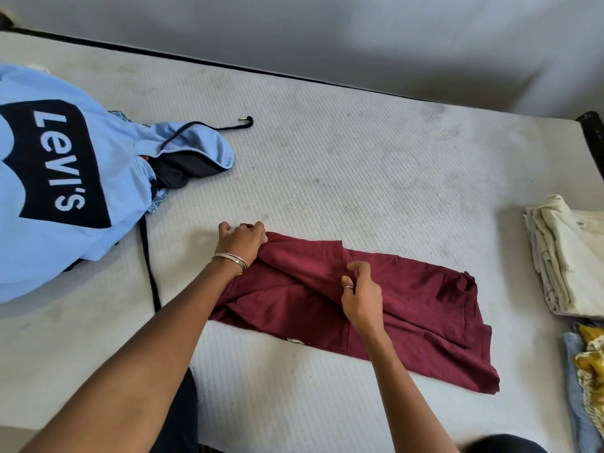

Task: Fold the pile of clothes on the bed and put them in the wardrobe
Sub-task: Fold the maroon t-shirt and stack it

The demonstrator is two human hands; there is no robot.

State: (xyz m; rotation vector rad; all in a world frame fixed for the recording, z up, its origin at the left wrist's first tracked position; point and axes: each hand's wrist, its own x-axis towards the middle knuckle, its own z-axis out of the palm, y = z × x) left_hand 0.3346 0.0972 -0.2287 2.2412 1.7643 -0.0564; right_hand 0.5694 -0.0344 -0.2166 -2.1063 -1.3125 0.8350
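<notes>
**Mia:** What is the person folding?

**Sam:** A dark red T-shirt (376, 308). It lies flat on the white mattress (327, 158), part folded into a long strip.

**Mia:** What is the left hand (242, 241) doing?

**Sam:** Its fingers are curled round the far left end of the shirt. The cloth bunches up right under that hold.

**Mia:** And the right hand (359, 294)?

**Sam:** It pinches a fold of the shirt near the middle, with thumb and fingers. Most of the shirt spreads out past that pinch, away to the right. The loose bottom edge is out there too.

**Mia:** What could go wrong?

**Sam:** I think the left end could get crumpled, since it is already bunched. If the hands pull apart too hard, the fold between them could slip open. The loose right part has wrinkles, and they could get pressed in if it is folded over as it is.

**Mia:** Anything else to fold?

**Sam:** Yes. A light blue Levi's hoodie (55, 178) lies well off to the left of the left hand, not folded yet. Folded cream clothes (568, 256) sit far right of the right hand, with more folded clothes (588, 371) just below them. I see no wardrobe here.
</notes>
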